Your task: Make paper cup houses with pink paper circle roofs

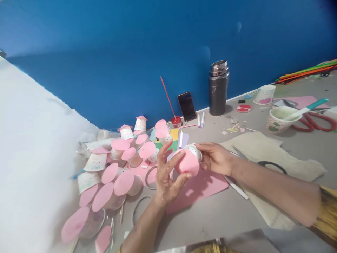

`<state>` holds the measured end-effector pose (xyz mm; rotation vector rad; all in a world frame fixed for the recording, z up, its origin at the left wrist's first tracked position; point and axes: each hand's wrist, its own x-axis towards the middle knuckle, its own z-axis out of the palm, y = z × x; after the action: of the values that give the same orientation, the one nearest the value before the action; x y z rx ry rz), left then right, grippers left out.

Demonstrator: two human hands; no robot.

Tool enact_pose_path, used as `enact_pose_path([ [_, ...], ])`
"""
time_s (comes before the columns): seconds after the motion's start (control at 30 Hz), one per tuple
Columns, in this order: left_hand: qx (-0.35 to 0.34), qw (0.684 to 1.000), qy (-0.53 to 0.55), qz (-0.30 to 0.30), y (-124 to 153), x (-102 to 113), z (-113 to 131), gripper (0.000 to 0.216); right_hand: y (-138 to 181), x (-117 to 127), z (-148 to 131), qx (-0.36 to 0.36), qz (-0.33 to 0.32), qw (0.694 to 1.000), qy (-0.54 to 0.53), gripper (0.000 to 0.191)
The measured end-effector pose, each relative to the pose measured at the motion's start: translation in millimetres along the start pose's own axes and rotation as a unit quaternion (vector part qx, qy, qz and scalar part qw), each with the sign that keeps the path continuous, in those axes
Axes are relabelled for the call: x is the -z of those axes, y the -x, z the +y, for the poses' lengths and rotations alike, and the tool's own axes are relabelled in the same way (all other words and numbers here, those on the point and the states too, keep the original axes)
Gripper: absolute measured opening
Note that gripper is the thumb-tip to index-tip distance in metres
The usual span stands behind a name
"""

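Observation:
Both hands are on one small speckled paper cup (195, 150) with a round pink paper disc (187, 164) against its end. My right hand (217, 158) grips the cup's right side between thumb and fingers. My left hand (167, 175) pinches the disc, its thumb at the lower edge and a finger at the upper edge, with other fingers raised. Beneath them lies a pink paper sheet (202, 189). To the left, several similar cups with pink discs, such as this cup (95, 161), stand or lie in a cluster.
A dark flask (218, 91), a phone (186, 105) and a red jar (176, 122) with a stick stand by the blue wall. At right are a patterned cup (275, 123) holding a brush, red-handled scissors (305, 124) and a cream cloth (279, 207). Black-handled scissors (273, 166) lie near my right forearm.

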<state>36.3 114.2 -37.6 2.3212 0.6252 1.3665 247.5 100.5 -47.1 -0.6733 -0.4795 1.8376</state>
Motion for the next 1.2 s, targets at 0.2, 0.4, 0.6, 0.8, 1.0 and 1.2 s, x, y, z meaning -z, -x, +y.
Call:
enact_pose_path([
  [0.2, -0.014, 1.000, -0.004, -0.012, -2, 0, -1, 0.056, 0, -1, 1, -0.011, 0.008, 1.000, -0.006, 0.011],
  [0.4, -0.010, 1.000, -0.024, 0.002, 1, -3, -7, 0.056, 0, -1, 3, -0.023, 0.013, 0.999, -0.022, 0.011],
  [0.6, 0.010, 0.999, -0.042, -0.012, 2, -3, -8, 0.055, 3, -4, 3, -0.055, 0.037, 0.997, -0.042, 0.009],
  [0.8, 0.078, 0.993, 0.084, 0.012, 2, -9, -8, 0.070, 2, -3, 0, -0.024, 0.039, 0.998, -0.043, 0.016],
  [1.0, 0.136, 0.973, 0.175, 0.063, 2, -12, -9, 0.058, 0, 7, -7, -0.028, 0.014, 0.999, -0.044, 0.018],
  [1.2, 0.043, 0.996, 0.056, 0.050, 3, -7, -4, 0.045, 0, 7, -4, -0.053, 0.025, 0.997, -0.046, 0.024],
])
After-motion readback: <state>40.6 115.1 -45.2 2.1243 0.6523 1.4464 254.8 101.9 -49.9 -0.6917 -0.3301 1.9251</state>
